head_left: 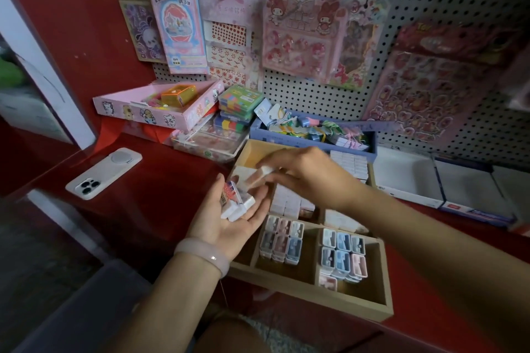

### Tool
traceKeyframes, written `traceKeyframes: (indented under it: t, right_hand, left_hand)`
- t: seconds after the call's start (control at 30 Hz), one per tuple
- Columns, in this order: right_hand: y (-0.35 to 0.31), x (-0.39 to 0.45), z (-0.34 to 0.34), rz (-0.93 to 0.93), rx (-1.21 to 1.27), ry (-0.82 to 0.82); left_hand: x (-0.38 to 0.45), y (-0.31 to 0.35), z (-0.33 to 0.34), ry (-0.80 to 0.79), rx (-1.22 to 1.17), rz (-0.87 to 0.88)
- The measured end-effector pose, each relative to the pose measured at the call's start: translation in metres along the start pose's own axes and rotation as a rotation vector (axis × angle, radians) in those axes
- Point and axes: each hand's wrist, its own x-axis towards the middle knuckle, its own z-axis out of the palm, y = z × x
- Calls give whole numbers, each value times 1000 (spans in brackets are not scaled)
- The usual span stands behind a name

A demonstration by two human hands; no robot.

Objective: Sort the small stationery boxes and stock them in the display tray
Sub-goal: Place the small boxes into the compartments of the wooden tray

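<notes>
Left hand (pixel 229 218) palm-up cradling three small boxes (pixel 236 203), right hand (pixel 304 175) pinching one box (pixel 265 171), wooden tray (pixel 358 304) beneath.

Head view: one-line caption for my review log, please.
Left hand cradles small white boxes while the right hand pinches one box above the wooden tray.
</notes>
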Motion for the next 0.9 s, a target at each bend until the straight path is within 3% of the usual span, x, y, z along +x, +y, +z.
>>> traceKeyframes:
  t: [0.13, 0.37, 0.6, 0.77, 0.9]
  right_hand:
    - [18, -45, -43, 215, -119, 99]
    - [40, -144, -54, 527, -191, -110]
    - [52, -169, -6, 576, -303, -33]
    - [46, -172, 20, 460, -393, 129]
    - [42, -177, 36, 487, -356, 212]
  left_hand:
    - [-4, -8, 9, -17, -19, -67]
    - [-7, -38, 33, -17, 40, -93]
    - [-6, -51, 35, -34, 105, -130]
    - [-6, -46, 30, -23, 92, -125]
    - [-10, -49, 27, -15, 96, -138]
